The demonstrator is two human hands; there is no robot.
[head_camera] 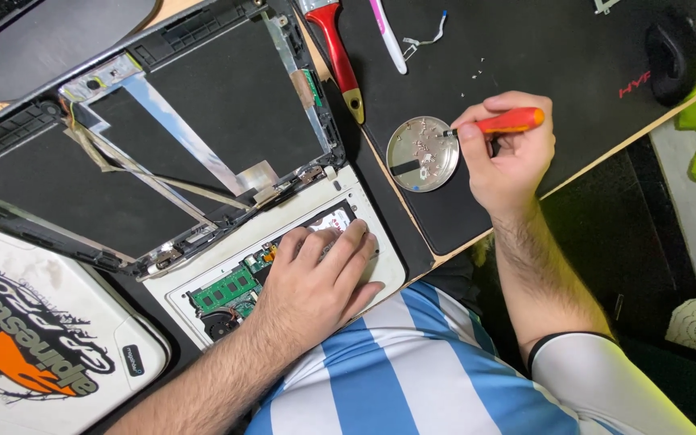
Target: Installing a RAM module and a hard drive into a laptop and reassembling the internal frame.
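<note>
While left hand (316, 278) lies flat hiding laptop (283, 258) internals, right hand (509, 153) grips screwdriver (503, 122).

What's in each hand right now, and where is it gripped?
The right hand holds a red-orange-handled screwdriver by its handle, tip over the round metal dish. The left hand holds nothing; it rests flat on the opened white laptop base.

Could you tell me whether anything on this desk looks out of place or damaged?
Yes. A few tiny screws lie loose on the black mat, outside the round metal dish holding the rest. The opened laptop has its screen panel removed, leaving foil strips and cables crossing the lid.
</note>
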